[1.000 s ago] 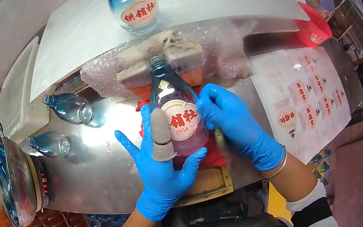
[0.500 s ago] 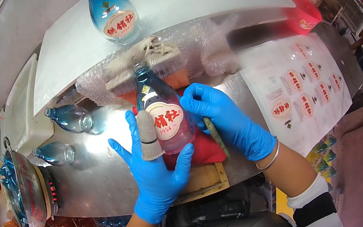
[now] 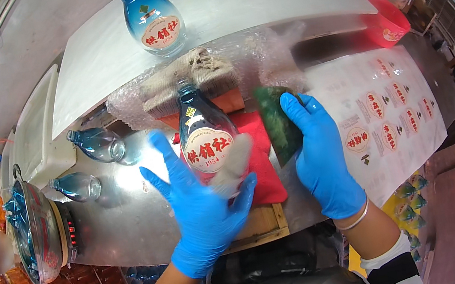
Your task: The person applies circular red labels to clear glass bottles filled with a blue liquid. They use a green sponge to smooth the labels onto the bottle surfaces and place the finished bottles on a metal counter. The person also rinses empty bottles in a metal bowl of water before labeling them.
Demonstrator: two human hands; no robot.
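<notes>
The blue bottle (image 3: 205, 137) lies labelled on the red pad (image 3: 261, 160); the left hand (image 3: 200, 210) hovers spread over it, a grey felt block (image 3: 232, 165) under the thumb; the right hand (image 3: 321, 156) grips a green cloth (image 3: 278, 121). Label smoothing looks finished; next, probably, wiping the glass, steadying the bottle against rolling.

We see blue gloves (image 3: 204, 219), a blue bottle (image 3: 204, 131) with a red and white label, a red cloth (image 3: 261, 160) and a green pad (image 3: 277, 121).
</notes>
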